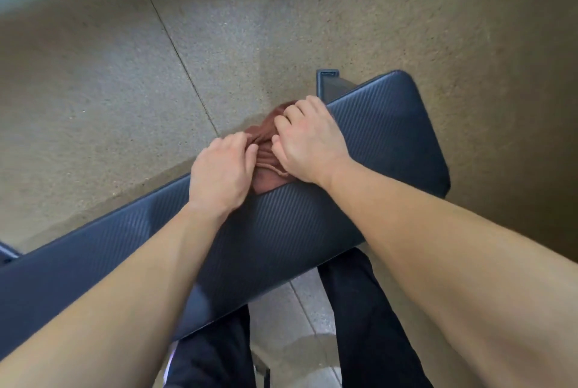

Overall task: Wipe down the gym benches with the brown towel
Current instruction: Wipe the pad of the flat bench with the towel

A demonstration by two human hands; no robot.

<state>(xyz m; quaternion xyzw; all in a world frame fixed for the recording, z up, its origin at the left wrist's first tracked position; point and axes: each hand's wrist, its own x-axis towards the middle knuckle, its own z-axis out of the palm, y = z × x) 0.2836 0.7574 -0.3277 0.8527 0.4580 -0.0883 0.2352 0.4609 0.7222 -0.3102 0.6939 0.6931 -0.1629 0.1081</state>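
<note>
Bunched brown cloth towel (266, 165) on far edge of dark blue ribbed padded bench (281, 231), left hand (222, 171) and right hand (308, 143) both gripping it with curled fingers

Ribbed, seemingly vinyl bench (312, 231); soft cloth towel (266, 149)

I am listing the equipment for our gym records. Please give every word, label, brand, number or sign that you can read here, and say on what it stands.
No text can be read in this picture.
The bench shows only a ribbed pattern, with no brand or number.
The brown towel shows no label or print.
The floor and the dark trousers carry no writing either.
</note>
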